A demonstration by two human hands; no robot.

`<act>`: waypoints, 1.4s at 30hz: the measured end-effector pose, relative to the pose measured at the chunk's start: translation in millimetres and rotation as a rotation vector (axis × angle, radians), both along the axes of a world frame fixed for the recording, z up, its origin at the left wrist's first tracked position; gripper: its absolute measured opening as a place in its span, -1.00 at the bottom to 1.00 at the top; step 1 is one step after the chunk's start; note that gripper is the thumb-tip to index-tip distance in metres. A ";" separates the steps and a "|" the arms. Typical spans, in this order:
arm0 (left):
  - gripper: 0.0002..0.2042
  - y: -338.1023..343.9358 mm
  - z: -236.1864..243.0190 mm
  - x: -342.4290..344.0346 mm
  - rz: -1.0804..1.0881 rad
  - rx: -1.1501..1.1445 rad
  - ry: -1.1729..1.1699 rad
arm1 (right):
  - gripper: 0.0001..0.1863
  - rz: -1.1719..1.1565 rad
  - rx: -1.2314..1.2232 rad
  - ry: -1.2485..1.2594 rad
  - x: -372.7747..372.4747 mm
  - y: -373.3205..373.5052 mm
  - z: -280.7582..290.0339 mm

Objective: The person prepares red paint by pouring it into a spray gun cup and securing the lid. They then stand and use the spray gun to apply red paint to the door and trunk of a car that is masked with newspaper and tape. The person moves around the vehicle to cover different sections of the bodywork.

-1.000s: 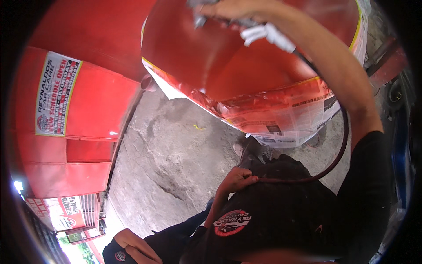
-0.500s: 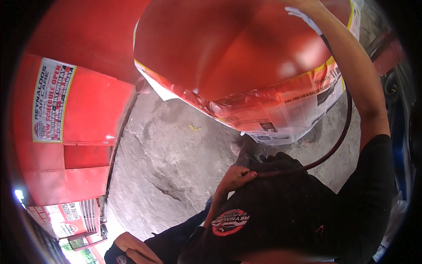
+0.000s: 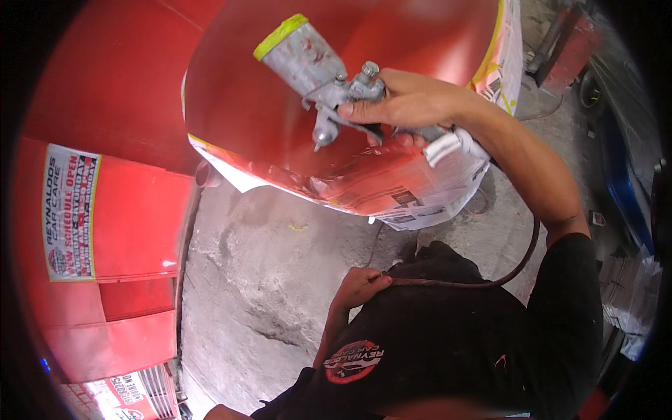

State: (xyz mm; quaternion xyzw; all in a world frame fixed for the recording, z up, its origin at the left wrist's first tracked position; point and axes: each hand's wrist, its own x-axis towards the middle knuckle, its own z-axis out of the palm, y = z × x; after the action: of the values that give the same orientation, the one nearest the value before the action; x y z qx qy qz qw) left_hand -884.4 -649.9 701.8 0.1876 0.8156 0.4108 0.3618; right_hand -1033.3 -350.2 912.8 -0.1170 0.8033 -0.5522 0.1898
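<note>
My right hand [image 3: 413, 105] is wrapped round a metal paint spray gun [image 3: 343, 94], held over the red painted panel [image 3: 420, 31]. The gun's grey cup [image 3: 297, 59] is tilted up to the left, with yellow tape round its end, and its nozzle points toward me. White wrapping covers the joint below the grip. From there a dark red air hose [image 3: 521, 269] loops down across the front of my black shirt. My left hand [image 3: 360, 287] grips this hose near my waist. Newspaper masking [image 3: 413, 185] hangs along the panel's near edge, bordered by yellow tape.
A red wall [image 3: 136, 224] with a printed sign [image 3: 70, 210] stands on the left. Rough concrete floor [image 3: 245, 280] lies between it and me. A blue car [image 3: 623, 182] under plastic sheeting is at the right. Part of another person's arm [image 3: 224, 413] shows at the lower left.
My right hand has come back from the panel's far side toward me, bringing the spray gun into view. My left hand keeps hold of the hose. The whole view has shifted slightly.
</note>
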 end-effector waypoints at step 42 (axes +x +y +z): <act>-0.57 -50.2 -31.1 78.9 0.085 0.047 0.016 | -0.49 -0.616 0.554 0.654 126.9 74.3 -45.6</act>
State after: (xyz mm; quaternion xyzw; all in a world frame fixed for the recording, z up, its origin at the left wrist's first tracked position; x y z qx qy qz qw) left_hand -805.5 -700.1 670.7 0.1644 0.8158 0.4434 0.3329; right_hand -906.4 -275.8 867.1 0.0129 0.9337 -0.2839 -0.2178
